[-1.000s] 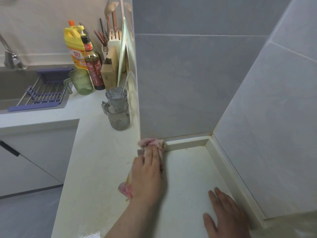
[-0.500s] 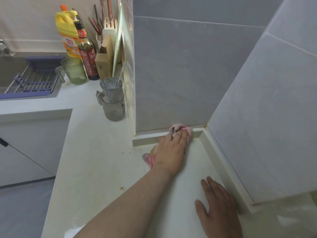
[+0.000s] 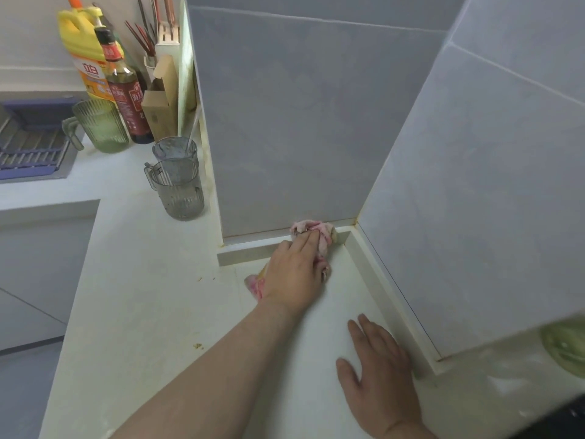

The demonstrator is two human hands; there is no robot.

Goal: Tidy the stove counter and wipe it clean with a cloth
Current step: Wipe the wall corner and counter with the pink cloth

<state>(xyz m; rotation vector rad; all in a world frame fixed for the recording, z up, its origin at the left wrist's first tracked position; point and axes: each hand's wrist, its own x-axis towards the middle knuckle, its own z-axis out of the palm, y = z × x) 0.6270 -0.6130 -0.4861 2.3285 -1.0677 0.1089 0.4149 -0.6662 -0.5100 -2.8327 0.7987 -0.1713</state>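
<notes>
A crumpled pink cloth (image 3: 319, 232) lies against the raised white ledge (image 3: 250, 251) at the foot of the grey tiled wall, close to the inner corner. My left hand (image 3: 294, 274) presses flat on the cloth with straight fingers, and part of the cloth sticks out under my wrist. Nearer to me, my right hand (image 3: 376, 372) rests flat with spread fingers on the white counter (image 3: 152, 296), beside the side ledge.
Two ribbed clear jugs (image 3: 177, 188) stand by the wall edge at the left. Behind them are a green jug (image 3: 101, 125), a dark sauce bottle (image 3: 126, 93), a yellow bottle (image 3: 82, 49) and a utensil holder (image 3: 164, 52). A sink rack (image 3: 28, 144) sits far left. Crumbs (image 3: 198, 345) dot the counter.
My left hand has slid the pink cloth to the right along the back ledge, from its left end toward the inner corner. My right hand has stayed flat on the counter.
</notes>
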